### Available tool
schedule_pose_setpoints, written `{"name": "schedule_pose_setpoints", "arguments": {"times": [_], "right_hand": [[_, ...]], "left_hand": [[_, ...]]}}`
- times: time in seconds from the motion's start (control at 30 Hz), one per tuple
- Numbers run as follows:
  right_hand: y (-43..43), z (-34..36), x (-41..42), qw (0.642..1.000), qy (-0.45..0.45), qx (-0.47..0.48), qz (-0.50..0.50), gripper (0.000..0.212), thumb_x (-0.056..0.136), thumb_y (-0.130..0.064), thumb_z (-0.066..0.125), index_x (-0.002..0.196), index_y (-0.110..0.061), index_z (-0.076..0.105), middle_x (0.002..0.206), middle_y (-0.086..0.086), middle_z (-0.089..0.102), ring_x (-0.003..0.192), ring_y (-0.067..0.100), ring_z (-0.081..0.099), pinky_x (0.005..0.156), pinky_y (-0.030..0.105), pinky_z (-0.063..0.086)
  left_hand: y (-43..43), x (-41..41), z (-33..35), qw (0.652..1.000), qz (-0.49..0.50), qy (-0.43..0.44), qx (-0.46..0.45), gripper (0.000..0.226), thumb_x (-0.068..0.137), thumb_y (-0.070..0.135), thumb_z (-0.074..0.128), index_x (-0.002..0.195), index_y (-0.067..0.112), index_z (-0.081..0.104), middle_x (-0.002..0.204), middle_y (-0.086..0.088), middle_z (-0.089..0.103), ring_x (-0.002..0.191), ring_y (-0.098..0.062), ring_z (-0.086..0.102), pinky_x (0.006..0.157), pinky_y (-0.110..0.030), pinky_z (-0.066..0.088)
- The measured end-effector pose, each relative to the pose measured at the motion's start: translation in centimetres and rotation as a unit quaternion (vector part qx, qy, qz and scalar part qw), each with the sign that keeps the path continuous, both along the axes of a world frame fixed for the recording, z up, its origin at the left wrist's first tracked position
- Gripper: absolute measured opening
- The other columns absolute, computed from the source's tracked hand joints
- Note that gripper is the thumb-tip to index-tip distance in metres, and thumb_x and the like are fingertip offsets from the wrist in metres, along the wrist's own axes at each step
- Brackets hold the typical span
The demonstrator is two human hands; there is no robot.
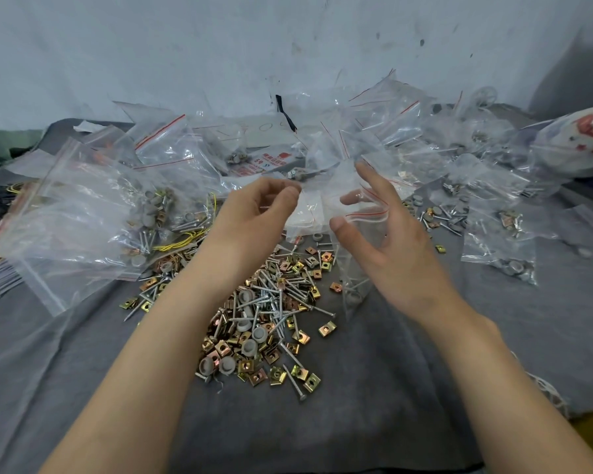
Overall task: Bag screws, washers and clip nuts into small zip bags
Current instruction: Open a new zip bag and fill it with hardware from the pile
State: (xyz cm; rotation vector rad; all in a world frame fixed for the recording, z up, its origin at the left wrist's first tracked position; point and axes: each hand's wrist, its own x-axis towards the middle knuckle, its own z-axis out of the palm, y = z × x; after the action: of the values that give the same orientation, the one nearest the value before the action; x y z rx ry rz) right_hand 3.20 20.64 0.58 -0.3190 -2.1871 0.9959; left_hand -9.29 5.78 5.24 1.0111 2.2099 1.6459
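Note:
A loose pile of silver screws, grey washers and gold clip nuts (264, 319) lies on the grey cloth (408, 371) between my forearms. Above its far end I hold a small clear zip bag (355, 268) with a red strip at its mouth; a few screws and a washer show in its lower end. My right hand (387, 241) pinches the mouth between thumb and forefinger, the other fingers spread. My left hand (257, 210), fingers curled, pinches the bag's left edge near the mouth.
Filled zip bags are heaped to the left (144, 213) and right (504, 258). Empty clear bags (384, 124) are piled at the back against a pale wall. A white packet with red print (271, 162) lies behind my hands. Yellow-green wires (182, 239) lie at left.

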Motion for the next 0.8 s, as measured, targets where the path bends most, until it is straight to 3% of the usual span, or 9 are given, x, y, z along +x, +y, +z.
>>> {"name": "schedule_pose_setpoints", "arguments": {"times": [0.07,0.23,0.3,0.37,0.53,0.63,0.8], "right_hand": [[0.1,0.0,0.1,1.0,-0.002,-0.002,0.001,0.075,0.086,-0.075,0.051,0.151,-0.047,0.029,0.121,-0.032,0.057,0.123,-0.004,0.052,0.097,0.014,0.036],[0.1,0.1,0.2,1.0,-0.002,-0.005,0.001,0.075,0.086,-0.072,0.052,0.152,-0.045,0.03,0.121,-0.031,0.057,0.122,-0.006,0.051,0.093,0.005,0.034],[0.1,0.2,0.2,1.0,-0.003,-0.006,0.002,0.075,0.086,-0.072,0.052,0.152,-0.044,0.03,0.121,-0.03,0.057,0.122,-0.007,0.05,0.091,0.0,0.033],[0.1,0.3,0.2,1.0,-0.004,-0.008,0.004,0.076,0.086,-0.071,0.052,0.153,-0.043,0.03,0.122,-0.029,0.057,0.124,-0.007,0.049,0.092,-0.001,0.032],[0.2,0.4,0.3,1.0,-0.005,-0.012,0.007,0.076,0.086,-0.072,0.052,0.153,-0.042,0.03,0.122,-0.028,0.057,0.126,-0.009,0.046,0.092,-0.002,0.03],[0.2,0.3,0.3,1.0,-0.001,-0.014,0.007,0.076,0.086,-0.071,0.052,0.153,-0.041,0.032,0.121,-0.028,0.058,0.124,-0.012,0.046,0.092,-0.001,0.031],[0.2,0.1,0.2,1.0,0.0,-0.015,0.007,0.075,0.086,-0.071,0.053,0.152,-0.043,0.031,0.121,-0.031,0.057,0.125,-0.008,0.048,0.093,0.005,0.034]], "left_hand": [[-0.5,-0.5,-0.9,0.995,-0.008,0.058,-0.08,0.02,0.1,0.035,0.051,0.114,0.028,0.064,0.099,0.011,0.066,0.084,0.0,0.063,0.064,-0.008,0.047],[-1.3,-0.7,-3.0,0.944,-0.06,0.16,-0.282,0.022,0.101,0.032,0.05,0.116,0.024,0.064,0.097,0.011,0.065,0.079,0.002,0.058,0.062,-0.015,0.043],[-1.4,-0.6,-3.2,0.931,-0.072,0.177,-0.312,0.018,0.1,0.03,0.052,0.114,0.027,0.064,0.095,0.01,0.065,0.079,-0.005,0.06,0.066,-0.022,0.045],[-1.5,-0.6,-3.3,0.911,-0.096,0.207,-0.342,0.019,0.099,0.032,0.054,0.116,0.031,0.063,0.104,0.008,0.061,0.093,-0.01,0.056,0.081,-0.027,0.046],[-1.8,0.6,-3.4,0.864,-0.142,0.249,-0.414,0.033,0.093,0.044,0.055,0.126,0.043,0.052,0.122,0.008,0.043,0.12,-0.013,0.034,0.107,-0.038,0.032],[-1.6,1.1,-3.7,0.857,-0.123,0.277,-0.417,0.034,0.094,0.042,0.053,0.127,0.04,0.049,0.13,0.007,0.042,0.126,-0.015,0.033,0.11,-0.04,0.03],[-0.9,1.2,-3.9,0.844,-0.092,0.313,-0.427,0.027,0.097,0.043,0.051,0.121,0.031,0.052,0.127,0.003,0.047,0.122,-0.019,0.039,0.104,-0.039,0.037]]}}
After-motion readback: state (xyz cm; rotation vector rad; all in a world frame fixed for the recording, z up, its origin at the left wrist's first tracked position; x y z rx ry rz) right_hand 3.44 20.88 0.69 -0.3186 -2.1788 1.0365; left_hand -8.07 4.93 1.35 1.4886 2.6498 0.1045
